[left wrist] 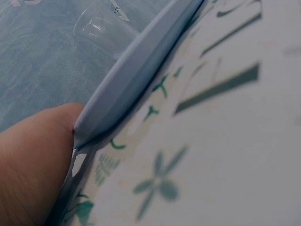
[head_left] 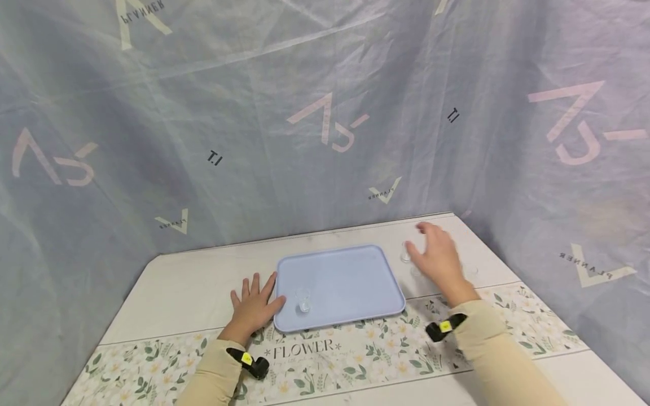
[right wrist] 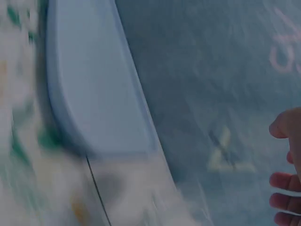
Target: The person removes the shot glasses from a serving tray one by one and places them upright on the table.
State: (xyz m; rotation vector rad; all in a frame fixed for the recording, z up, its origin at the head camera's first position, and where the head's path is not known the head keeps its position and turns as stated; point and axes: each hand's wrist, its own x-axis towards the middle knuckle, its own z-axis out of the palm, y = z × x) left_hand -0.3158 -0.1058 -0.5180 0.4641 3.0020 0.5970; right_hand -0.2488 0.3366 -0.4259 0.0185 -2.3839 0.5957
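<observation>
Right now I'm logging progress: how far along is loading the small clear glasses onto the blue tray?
One clear glass already stands on the blue tray. The left hand rests flat against the tray's edge. The right hand is open over the other glasses on the table beside the tray; none is gripped. Those glasses remain.

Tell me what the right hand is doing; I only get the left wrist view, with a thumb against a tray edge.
Observer: The right hand hovers open over the table, right of the tray.
Operator: Say what lies under it.
Observer: Small clear glasses stand on the table by its fingers; their number is hard to tell.
Operator: Report what is on the tray.
Observer: One clear glass stands near its front left corner, close to the left hand, which lies flat on the table.
</observation>
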